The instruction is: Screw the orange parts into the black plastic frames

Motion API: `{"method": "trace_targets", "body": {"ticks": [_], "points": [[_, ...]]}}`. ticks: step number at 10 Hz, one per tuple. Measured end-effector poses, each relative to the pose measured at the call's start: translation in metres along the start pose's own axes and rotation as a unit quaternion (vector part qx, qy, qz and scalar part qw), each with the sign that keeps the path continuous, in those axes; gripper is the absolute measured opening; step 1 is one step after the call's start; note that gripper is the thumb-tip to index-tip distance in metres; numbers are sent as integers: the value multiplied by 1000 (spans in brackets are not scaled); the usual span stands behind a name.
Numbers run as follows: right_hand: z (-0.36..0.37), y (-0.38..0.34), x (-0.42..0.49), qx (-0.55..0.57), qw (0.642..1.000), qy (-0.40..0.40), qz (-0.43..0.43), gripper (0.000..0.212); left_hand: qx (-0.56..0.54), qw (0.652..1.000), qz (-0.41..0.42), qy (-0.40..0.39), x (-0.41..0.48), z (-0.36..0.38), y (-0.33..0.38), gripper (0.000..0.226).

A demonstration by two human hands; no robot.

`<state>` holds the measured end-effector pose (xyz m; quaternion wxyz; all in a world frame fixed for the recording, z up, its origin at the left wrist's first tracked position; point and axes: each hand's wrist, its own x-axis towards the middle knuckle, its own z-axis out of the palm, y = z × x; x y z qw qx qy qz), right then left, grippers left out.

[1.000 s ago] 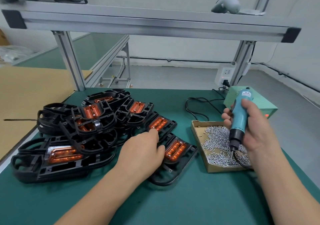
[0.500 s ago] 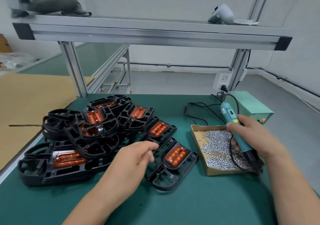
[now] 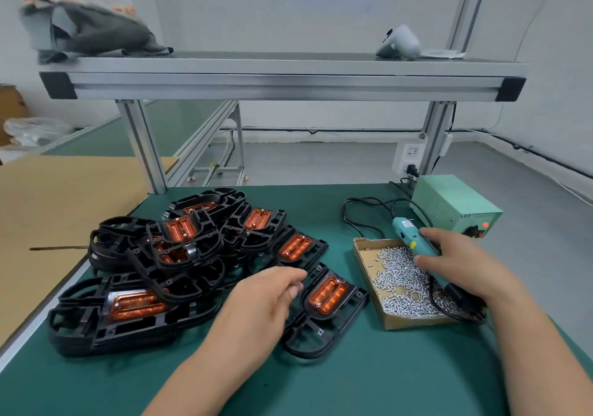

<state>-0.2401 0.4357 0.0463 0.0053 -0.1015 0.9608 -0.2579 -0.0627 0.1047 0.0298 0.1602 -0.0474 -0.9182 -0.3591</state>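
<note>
The nearest black plastic frame [image 3: 308, 342] lies on the green mat with an orange part [image 3: 327, 295] seated in it. My left hand [image 3: 263, 300] hovers at its left edge, fingers loosely curled, and I see nothing in it. My right hand [image 3: 462, 265] grips a teal electric screwdriver [image 3: 409, 234], which lies tilted across a cardboard box [image 3: 362, 255] of small silver screws [image 3: 401, 284]. Its black tip end points toward me past the box's right side. A pile of several more frames with orange parts [image 3: 179, 255] sits to the left.
A green power supply [image 3: 452, 204] with a lit red lamp stands behind the box, its black cable [image 3: 359, 220] looping over the mat. An aluminium shelf frame [image 3: 288, 85] spans overhead on two posts. Cardboard sheet [image 3: 48, 207] lies at left.
My right hand tipped the screwdriver from upright over the screws to lying across the box. My left hand lifted off the nearest frame and now hovers at its left edge.
</note>
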Motion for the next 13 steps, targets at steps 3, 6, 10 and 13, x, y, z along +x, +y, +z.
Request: {"method": "trace_targets", "body": {"ticks": [3,6,10,13], "points": [[2,-2,0,-58,998,24,-6,63,48,986,109,-115,65,65,62,29],[4,7,-1,-35,999,38,2,70,-107,986,57,-111,71,73,57,51],[3,6,-53,-35,986,156,-46,13,-186,981,-16,50,-12,15,1,22],[45,11,-147,33,952,248,-176,19,10,978,-48,203,-133,-13,-60,22]]}}
